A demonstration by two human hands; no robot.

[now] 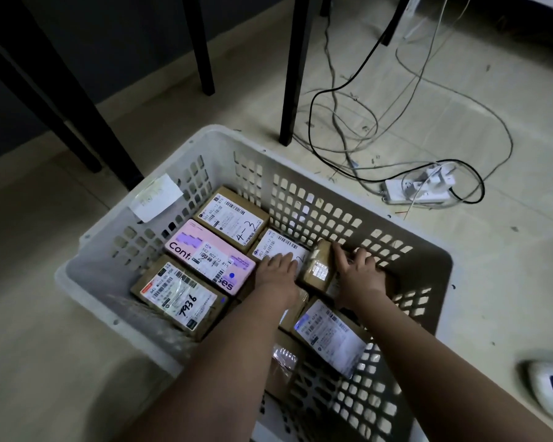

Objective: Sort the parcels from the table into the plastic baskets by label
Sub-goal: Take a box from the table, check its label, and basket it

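Both hands down inside the white plastic basket point(300, 173), which sits on the floor near black legs point(292, 74).

Left hand point(276, 272) lies flat on a white-labelled parcel point(276, 242) at the far wall, fingers straight and together, pressing rather than gripping. Right hand point(358, 272) holds a small brown taped parcel point(316, 269) from its right side, fingers curled over its far edge against the mesh wall. That parcel stands tilted, wedged between the labelled one and the wall.

Other parcels already in the basket: one marked 4-3 point(233, 218), a pink box point(209, 255), one marked 1936 point(179, 291), and another white-labelled box point(331, 336) near the right forearm.

Risks, as I judge them:
- The tilted brown parcel may tip or slide under its neighbour once released, since it lies on nothing flat.
- Its label is partly out of sight; sorted into the wrong basket, it would be hard to spot later. The paper tag point(155, 197) on the basket rim is too faint to read.
- Fingers against the mesh could snag in the holes.
- Cables point(348, 138) and a power strip point(419, 188) lie close behind; dragging the basket could catch them.
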